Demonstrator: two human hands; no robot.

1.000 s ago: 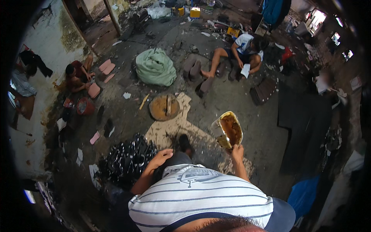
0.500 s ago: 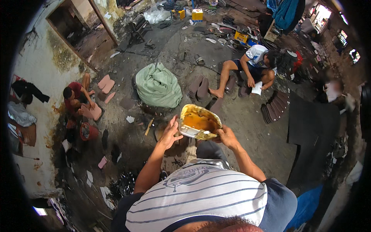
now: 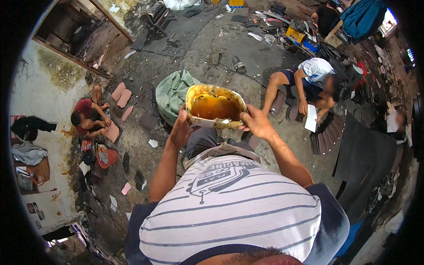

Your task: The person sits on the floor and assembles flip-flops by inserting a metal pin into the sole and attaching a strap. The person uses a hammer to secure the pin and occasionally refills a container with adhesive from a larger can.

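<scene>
A pale, squarish tub (image 3: pixel 207 122) with amber liquid (image 3: pixel 215 108) inside is held in front of my chest. Dark, yellowish residue crusts its rim and inner wall. My right hand (image 3: pixel 258 122) grips the right corner, thumb on the rim and fingers underneath. On the other side, my left hand (image 3: pixel 179 129) closes around the lower left edge, its fingers partly hidden by the tub. Behind the tub, a green sack (image 3: pixel 170 95) sits on the floor, partly covered by it.
A person in red (image 3: pixel 84 112) squats at left, handling a pink sole sheet beside a red bucket (image 3: pixel 107 157). At right, a seated person (image 3: pixel 316 73) holds white paper near rows of dark soles (image 3: pixel 327 134). A black sheet (image 3: pixel 364 163) spreads at far right; a sandal (image 3: pixel 238 64) lies ahead.
My left hand, formerly spread beside the tub, now grips its left side. The tub has risen slightly in view and levelled out. The seated person's paper has moved lower.
</scene>
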